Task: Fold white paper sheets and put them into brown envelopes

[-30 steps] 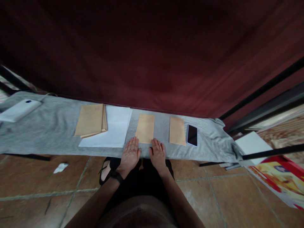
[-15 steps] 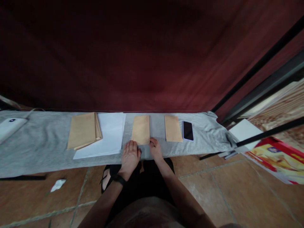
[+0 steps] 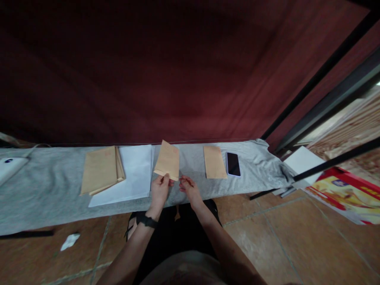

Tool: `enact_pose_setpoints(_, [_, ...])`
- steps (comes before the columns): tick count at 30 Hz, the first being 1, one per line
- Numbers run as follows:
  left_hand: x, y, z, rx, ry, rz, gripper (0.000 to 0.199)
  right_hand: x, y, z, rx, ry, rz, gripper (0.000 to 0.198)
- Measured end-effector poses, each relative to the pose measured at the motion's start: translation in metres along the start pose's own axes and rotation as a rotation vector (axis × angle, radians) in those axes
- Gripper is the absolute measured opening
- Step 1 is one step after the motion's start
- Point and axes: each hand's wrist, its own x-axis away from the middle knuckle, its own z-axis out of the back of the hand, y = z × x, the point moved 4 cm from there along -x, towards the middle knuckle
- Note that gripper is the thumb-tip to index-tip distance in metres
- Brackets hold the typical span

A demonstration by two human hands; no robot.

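A brown paper envelope (image 3: 168,159) is tilted on the grey cloth, its near edge raised and its flap end toward me. My left hand (image 3: 160,188) is closed on that near edge, thumb on top. Just right of the envelope's near corner is my right hand (image 3: 189,188), with loosely curled fingers apart; whether the fingertips touch the corner is hard to see. To the left, several larger brown envelopes (image 3: 101,170) overlap white paper sheets (image 3: 135,174). Another small brown envelope (image 3: 215,162) lies flat on the right.
A phone (image 3: 233,164) lies beside the right envelope. A white device (image 3: 11,168) with a cable sits at the far left of the cloth-covered bench (image 3: 47,186). Dark red fabric (image 3: 178,79) hangs behind. A red and yellow box (image 3: 347,194) stands at the right, near black bars.
The middle envelope has been lifted at its near edge and turned slightly. My left hand went from lying flat by it to gripping it. My right hand shifted slightly left.
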Motion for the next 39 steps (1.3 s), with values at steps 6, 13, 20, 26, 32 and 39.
enact_pose_setpoints(6, [0.019,-0.032,-0.018,0.309,-0.050,0.294,0.021,0.007,0.012,0.001,0.051,-0.019,-0.008,0.043])
enact_pose_setpoints(13, [0.044,-0.050,-0.018,0.374,-0.181,0.481,0.020,-0.003,0.016,0.023,0.199,-0.012,-0.011,0.031])
enact_pose_setpoints(20, [0.046,-0.032,-0.010,-0.202,-0.221,-0.180,0.041,-0.017,0.009,0.037,0.426,-0.060,0.063,0.015])
enact_pose_setpoints(26, [0.053,-0.040,-0.025,-0.920,-0.352,-0.753,0.051,-0.013,0.006,0.039,0.591,-0.044,0.090,0.020])
enact_pose_setpoints(32, [0.055,-0.056,-0.027,-1.147,-0.381,-0.796,0.063,0.013,-0.006,0.036,0.920,0.101,0.314,0.034])
enact_pose_setpoints(39, [0.056,-0.058,-0.025,-1.183,-0.446,-0.793,0.077,0.049,0.002,0.010,1.171,-0.239,0.624,0.047])
